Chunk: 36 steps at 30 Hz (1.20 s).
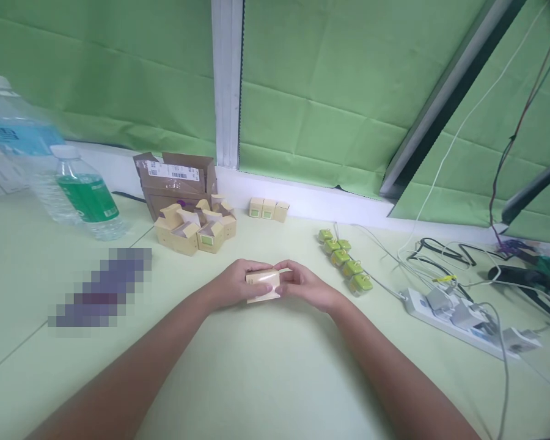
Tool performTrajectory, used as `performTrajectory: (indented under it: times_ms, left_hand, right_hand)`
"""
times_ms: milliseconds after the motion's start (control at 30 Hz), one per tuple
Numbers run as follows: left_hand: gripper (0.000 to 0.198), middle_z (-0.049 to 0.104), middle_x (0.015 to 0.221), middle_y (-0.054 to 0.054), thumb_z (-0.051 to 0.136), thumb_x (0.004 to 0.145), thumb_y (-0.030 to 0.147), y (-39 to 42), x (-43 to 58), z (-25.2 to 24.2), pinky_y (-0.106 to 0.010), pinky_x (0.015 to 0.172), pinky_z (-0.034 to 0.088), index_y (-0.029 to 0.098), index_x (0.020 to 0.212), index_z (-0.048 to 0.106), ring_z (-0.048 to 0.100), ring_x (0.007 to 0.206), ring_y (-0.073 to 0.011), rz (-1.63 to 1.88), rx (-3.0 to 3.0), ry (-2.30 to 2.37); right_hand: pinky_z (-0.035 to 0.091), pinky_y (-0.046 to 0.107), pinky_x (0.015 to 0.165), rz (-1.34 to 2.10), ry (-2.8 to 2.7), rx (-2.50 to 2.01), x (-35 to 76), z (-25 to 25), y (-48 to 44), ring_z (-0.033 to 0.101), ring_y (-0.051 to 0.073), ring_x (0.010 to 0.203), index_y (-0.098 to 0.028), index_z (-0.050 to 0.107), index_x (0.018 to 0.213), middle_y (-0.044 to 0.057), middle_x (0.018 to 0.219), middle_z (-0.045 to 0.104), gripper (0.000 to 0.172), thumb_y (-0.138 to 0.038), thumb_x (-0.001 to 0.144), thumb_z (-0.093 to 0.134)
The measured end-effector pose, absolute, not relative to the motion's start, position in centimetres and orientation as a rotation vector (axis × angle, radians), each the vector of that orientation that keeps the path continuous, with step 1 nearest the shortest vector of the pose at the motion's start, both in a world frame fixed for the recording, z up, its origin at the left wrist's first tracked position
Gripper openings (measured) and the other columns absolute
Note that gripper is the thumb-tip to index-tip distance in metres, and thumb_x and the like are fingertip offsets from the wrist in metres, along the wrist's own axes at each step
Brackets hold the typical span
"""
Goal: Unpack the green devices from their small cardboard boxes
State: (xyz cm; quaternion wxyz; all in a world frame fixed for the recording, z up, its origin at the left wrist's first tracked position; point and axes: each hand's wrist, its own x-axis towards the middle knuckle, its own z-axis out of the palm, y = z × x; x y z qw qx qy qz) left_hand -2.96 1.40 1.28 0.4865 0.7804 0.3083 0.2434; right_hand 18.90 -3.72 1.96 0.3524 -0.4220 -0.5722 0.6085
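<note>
A small tan cardboard box [263,280] lies on its side between my two hands, just above or on the table. My left hand [238,282] wraps round its left part, with the thumb along the near face. At the box's right end, the fingers and thumb of my right hand [302,286] pinch the edge. Beyond my left hand stand several open tan boxes [211,236] with raised flaps. Three closed tan boxes [269,209] sit in a row by the wall. To the right of my right hand runs a line of small green items [352,267] in clear wrapping.
A brown carton [176,183] stands behind the open boxes. Two water bottles [91,198] are at the left, near a pixelated dark object [107,287]. On the right lie a white power strip [458,324] with plugs and tangled cables [444,256]. Green blinds [325,91] hang behind the table.
</note>
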Motion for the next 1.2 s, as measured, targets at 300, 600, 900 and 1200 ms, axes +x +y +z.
performTrajectory:
  times_ms: [300, 600, 900, 1200]
  left_hand:
    - [0.049, 0.070, 0.124, -0.006, 0.072, 0.079, 0.046, 1.7, -3.5, 1.4, -0.040, 0.098, 0.050, 0.023, 0.121, 0.071, 0.062, 0.117, -0.0322, 0.541, 1.918, 0.740]
    - [0.051, 0.070, 0.123, -0.007, 0.072, 0.075, 0.047, 1.7, -3.6, 1.6, -0.040, 0.099, 0.049, 0.022, 0.119, 0.070, 0.061, 0.119, -0.0331, 0.535, 1.950, 0.780]
    - [0.047, 0.066, 0.106, -0.005, 0.071, 0.074, 0.048, 1.7, -3.6, 1.1, -0.034, 0.086, 0.050, 0.023, 0.114, 0.070, 0.062, 0.103, -0.0271, 0.515, 2.001, 0.832]
    - [0.044, 0.059, 0.090, -0.001, 0.070, 0.079, 0.046, 1.1, -3.4, 1.8, -0.026, 0.064, 0.044, 0.023, 0.115, 0.060, 0.060, 0.076, -0.0174, 0.526, 1.801, 0.744]
  right_hand:
    - [0.053, 0.035, 0.081, 1.643, -1.453, -1.040, 19.2, 1.5, -3.5, 0.069, 0.017, 0.076, -0.021, 0.056, 0.104, 0.000, 0.084, 0.072, 0.038, -0.020, 0.070, 0.072]
    - [0.057, 0.036, 0.079, 1.612, -1.426, -1.078, 19.0, 1.2, -3.5, 0.069, 0.016, 0.075, -0.019, 0.059, 0.105, 0.001, 0.084, 0.072, 0.040, -0.016, 0.067, 0.072]
    - [0.055, 0.036, 0.078, 1.564, -1.460, -1.150, 18.2, 1.1, -3.8, 0.069, 0.017, 0.073, -0.020, 0.057, 0.103, -0.001, 0.081, 0.071, 0.040, -0.016, 0.065, 0.068]
    - [0.054, 0.035, 0.062, 1.405, -1.271, -1.307, 17.7, -0.2, -2.8, 0.065, 0.019, 0.065, -0.023, 0.056, 0.099, -0.002, 0.071, 0.061, 0.032, -0.020, 0.067, 0.054]
